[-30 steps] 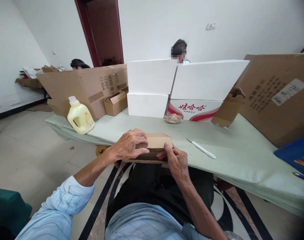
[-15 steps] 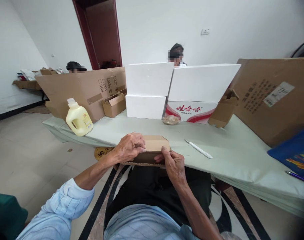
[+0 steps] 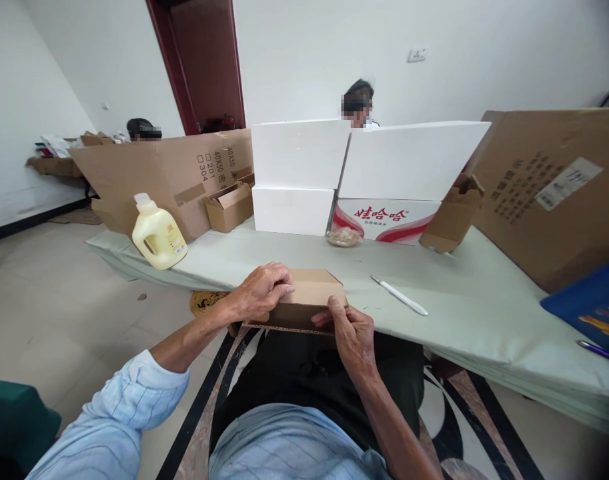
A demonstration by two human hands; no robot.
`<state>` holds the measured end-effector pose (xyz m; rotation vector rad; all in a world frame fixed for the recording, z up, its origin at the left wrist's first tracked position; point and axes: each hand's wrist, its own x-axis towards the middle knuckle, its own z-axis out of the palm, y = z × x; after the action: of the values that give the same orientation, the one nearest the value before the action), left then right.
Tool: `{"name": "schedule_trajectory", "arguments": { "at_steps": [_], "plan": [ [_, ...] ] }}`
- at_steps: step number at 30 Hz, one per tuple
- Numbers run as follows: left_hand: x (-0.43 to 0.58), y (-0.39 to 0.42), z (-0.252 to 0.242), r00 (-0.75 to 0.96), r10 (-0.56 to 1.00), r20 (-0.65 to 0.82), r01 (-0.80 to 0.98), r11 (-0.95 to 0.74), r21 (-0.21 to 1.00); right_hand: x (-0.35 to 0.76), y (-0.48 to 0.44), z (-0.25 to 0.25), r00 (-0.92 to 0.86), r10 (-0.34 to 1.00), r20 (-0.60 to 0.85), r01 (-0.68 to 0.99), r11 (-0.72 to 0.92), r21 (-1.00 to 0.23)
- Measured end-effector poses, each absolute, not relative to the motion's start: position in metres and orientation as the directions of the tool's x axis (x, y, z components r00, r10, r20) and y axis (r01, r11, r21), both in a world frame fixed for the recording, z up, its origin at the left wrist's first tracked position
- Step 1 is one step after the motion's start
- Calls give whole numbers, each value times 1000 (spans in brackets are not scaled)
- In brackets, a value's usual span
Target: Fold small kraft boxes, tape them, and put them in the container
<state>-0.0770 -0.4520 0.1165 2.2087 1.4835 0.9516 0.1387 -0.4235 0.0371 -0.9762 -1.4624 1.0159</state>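
Note:
A small brown cardboard box point(image 3: 311, 288) is held at the table's front edge, just above my lap. Its far panel has cut corners and stands up; the inside below looks darker. My left hand point(image 3: 264, 292) is closed on the box's left side, fingers curled over the panel. At the right end, my right hand point(image 3: 351, 327) pinches the cardboard, thumb on top and fingers inside. A white-handled craft knife point(image 3: 400, 295) lies on the table to the right of the box.
A pale yellow jug point(image 3: 159, 233) stands at the table's left. White boxes point(image 3: 301, 157) line the back, with a plastic-wrapped bundle point(image 3: 344, 237) before them. Large cartons point(image 3: 549, 193) stand either side. A blue item point(image 3: 589, 310) and pen point(image 3: 601, 352) lie far right. Two people sit behind.
My left fingers have shifted slightly along the panel's edge. My right hand keeps its pinch on the box. The view has turned a little.

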Motion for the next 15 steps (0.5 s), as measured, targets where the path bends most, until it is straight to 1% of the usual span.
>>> {"name": "schedule_trajectory", "arguments": {
  "at_steps": [4,7,11,13,15],
  "plan": [
    [-83,-448,119,122,968,219,571,-249,782,141,-427,37,-110,943,314,38,320,-947],
    [-92,-435,121,97,981,169,450,-195,871,144,-426,36,-114,950,292,15,296,-955],
    [-106,-398,129,97,979,178,381,-201,902,149,-421,35,-111,952,285,15,289,-957],
    [-109,-369,131,81,985,150,416,-171,893,152,-417,33,-127,950,284,-6,286,-958],
    [-108,-334,130,66,990,122,492,-139,859,156,-415,30,-159,947,281,-42,277,-960]
  ]
}}
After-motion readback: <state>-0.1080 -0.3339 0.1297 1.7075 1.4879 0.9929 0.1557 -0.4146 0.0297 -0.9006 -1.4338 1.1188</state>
